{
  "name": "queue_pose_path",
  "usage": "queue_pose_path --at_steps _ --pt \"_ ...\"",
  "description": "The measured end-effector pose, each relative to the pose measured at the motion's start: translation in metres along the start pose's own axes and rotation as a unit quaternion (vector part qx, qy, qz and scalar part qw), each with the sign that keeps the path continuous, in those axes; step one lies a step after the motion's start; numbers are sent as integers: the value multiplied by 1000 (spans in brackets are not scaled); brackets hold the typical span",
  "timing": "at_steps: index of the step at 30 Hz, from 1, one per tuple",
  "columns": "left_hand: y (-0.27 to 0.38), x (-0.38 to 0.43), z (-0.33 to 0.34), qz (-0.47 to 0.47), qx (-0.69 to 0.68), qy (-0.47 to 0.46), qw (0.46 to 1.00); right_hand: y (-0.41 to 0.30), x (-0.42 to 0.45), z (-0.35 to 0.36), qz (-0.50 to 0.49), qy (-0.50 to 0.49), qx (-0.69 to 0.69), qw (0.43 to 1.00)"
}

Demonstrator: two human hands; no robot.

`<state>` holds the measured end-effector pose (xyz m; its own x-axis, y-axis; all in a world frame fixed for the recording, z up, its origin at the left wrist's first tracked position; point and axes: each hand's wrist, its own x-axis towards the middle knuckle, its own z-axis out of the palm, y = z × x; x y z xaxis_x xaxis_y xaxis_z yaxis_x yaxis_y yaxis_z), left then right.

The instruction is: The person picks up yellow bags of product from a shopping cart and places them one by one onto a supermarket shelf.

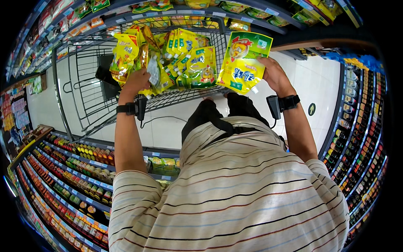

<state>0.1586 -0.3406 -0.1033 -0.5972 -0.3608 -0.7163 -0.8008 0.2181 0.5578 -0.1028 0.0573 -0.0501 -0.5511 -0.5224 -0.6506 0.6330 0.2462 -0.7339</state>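
Note:
My right hand (274,73) grips the edge of a yellow and green spouted seasoning pouch (244,63), its white cap pointing down toward me, just off the right end of the cart. A wire shopping cart (89,91) stands before me with several similar pouches (201,67) piled in it. My left hand (137,81) is at the left part of this pile, fingers curled at the edge of a pouch with a silvery face (154,71). Whether those fingers hold it is hard to see. Another yellow pouch (124,56) leans upright beside that hand.
Shelves of bagged goods (245,11) run along the far side behind the cart. Racks of jars (91,154) rise at lower left, and shelves of bottles (355,126) line the right. A round arrow sticker (311,109) marks the tiled floor. A cable (163,117) hangs near my left wrist.

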Motion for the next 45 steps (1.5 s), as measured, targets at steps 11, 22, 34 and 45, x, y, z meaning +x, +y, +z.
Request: queue_pose_path --at_steps 11,22,34,45 --pt "1 49 54 154 -319 -60 933 -5 1 -8 -35 7 45 998" --pt "-34 60 71 -76 -135 -55 986 -1 -10 -19 -52 19 85 995" --pt "189 -71 112 181 -336 -84 920 -53 -9 -13 -53 -166 179 968" --pt "262 -110 197 260 -419 -60 868 -64 -55 -61 -90 -181 117 972"
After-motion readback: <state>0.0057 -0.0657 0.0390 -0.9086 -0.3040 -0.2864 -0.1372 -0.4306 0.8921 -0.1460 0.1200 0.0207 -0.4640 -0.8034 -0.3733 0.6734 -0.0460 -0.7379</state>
